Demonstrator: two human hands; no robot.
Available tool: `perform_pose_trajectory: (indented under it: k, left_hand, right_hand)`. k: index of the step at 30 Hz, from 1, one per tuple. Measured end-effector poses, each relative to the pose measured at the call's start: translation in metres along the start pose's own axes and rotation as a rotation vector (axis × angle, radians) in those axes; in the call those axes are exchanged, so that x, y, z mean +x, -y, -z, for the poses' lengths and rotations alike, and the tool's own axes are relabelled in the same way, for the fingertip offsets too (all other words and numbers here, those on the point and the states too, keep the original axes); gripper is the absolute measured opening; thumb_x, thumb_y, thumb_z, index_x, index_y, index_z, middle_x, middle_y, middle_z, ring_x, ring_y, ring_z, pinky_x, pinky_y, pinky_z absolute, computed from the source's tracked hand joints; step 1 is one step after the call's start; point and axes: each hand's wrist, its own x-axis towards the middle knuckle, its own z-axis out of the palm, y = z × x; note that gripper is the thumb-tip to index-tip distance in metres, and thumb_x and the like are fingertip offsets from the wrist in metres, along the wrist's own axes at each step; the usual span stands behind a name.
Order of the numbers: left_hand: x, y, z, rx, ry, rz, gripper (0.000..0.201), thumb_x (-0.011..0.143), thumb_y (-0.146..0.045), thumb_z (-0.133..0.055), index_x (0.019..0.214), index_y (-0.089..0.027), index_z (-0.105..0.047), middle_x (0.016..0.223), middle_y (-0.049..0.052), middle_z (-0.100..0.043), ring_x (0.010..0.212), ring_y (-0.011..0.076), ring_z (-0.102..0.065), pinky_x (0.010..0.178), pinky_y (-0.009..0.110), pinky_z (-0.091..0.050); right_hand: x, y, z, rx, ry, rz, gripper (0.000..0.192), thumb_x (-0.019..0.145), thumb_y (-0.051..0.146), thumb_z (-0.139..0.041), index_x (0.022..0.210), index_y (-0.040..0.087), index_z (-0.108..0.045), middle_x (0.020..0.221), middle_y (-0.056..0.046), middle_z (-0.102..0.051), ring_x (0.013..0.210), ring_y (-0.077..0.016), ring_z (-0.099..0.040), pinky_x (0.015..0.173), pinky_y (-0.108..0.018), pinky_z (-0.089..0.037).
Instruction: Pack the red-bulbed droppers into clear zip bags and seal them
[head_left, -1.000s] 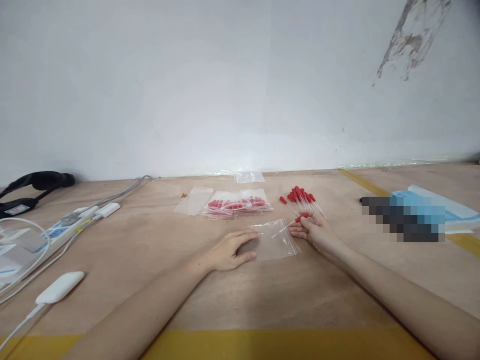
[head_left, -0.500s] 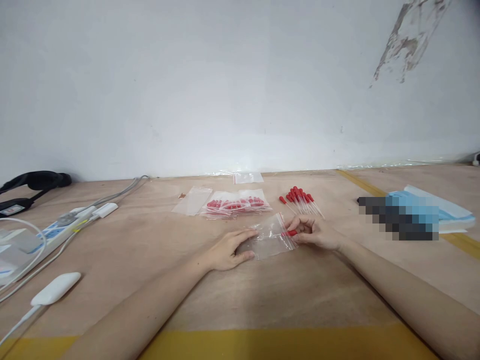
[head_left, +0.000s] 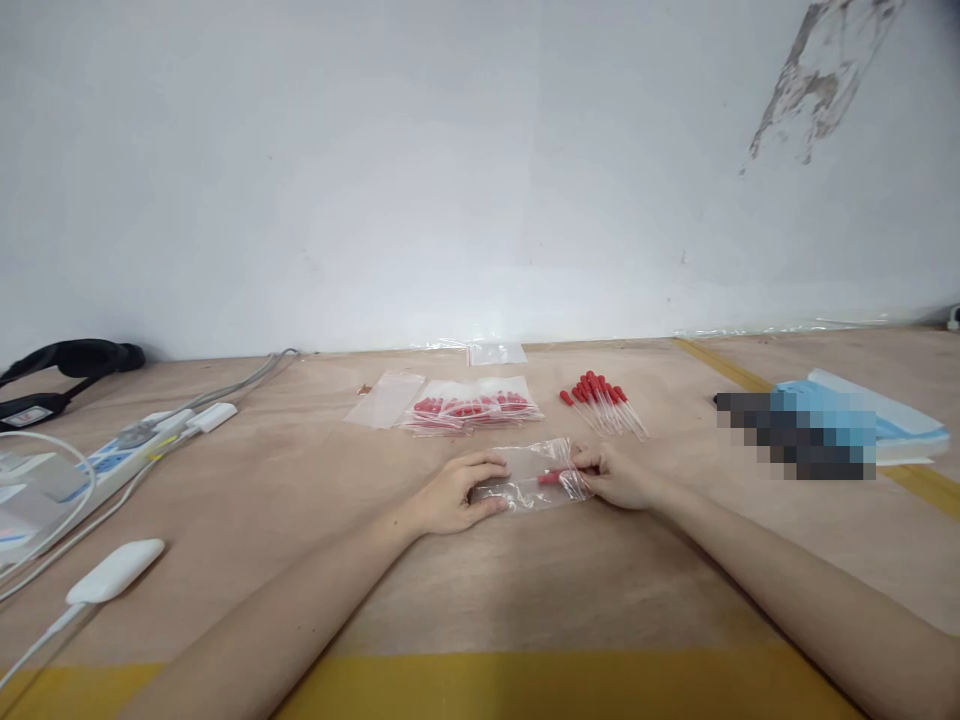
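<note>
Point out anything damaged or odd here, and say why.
The wall has a ragged brown patch at upper right, odd because the surrounding surface is pale. Pixelated blocks also hide something at right.

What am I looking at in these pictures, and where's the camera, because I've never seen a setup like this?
There's no machine here, just a person's two bare hands. Every picture comes from one camera worn on the person's head, looking forward and down.

The left hand rests on one end of a clear zip bag, thumb and fingers apart. The right hand is at the other end; its exact grip is hard to make out. A red bulb shows through the bag.

Beyond, on the wooden-looking tabletop, lie filled bags and loose red-topped droppers. A power strip sits at the picture's left.
</note>
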Motion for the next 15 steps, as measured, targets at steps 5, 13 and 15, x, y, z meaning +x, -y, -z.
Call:
perform_pose_trajectory:
  k: [5, 13, 15]
  left_hand:
    - [0.000, 0.000, 0.002, 0.017, 0.026, -0.003, 0.035, 0.087, -0.036, -0.049, 0.117, -0.018, -0.056, 0.119, 0.008, -0.053, 0.110, 0.0189, -0.050, 0.096, 0.032, -0.038]
    - [-0.001, 0.001, 0.002, 0.052, 0.045, -0.004, 0.034, 0.088, -0.033, -0.047, 0.119, -0.020, -0.055, 0.124, 0.008, -0.052, 0.116, 0.0200, -0.046, 0.099, 0.034, -0.037]
    - [-0.001, 0.001, 0.002, 0.058, 0.063, 0.004, 0.035, 0.089, -0.033, -0.045, 0.120, -0.021, -0.054, 0.127, 0.007, -0.050, 0.119, 0.0207, -0.044, 0.100, 0.036, -0.035]
  right_hand:
    - [0.004, -0.013, 0.024, -0.066, 0.126, -0.124, 0.033, 0.080, 0.042, -0.049, 0.084, 0.017, -0.069, 0.075, -0.002, -0.063, 0.072, -0.0147, -0.056, 0.065, -0.025, -0.042]
    - [0.058, -0.025, 0.033, -0.678, -0.474, -0.526, 0.016, 0.075, 0.022, -0.053, 0.086, 0.014, -0.061, 0.091, -0.011, -0.064, 0.086, -0.0214, -0.057, 0.074, -0.030, -0.038]
    - [0.071, -0.021, 0.027, -0.718, -0.449, -0.623, 0.018, 0.075, 0.021, -0.052, 0.090, 0.012, -0.060, 0.091, -0.016, -0.063, 0.088, -0.0249, -0.058, 0.073, -0.032, -0.038]
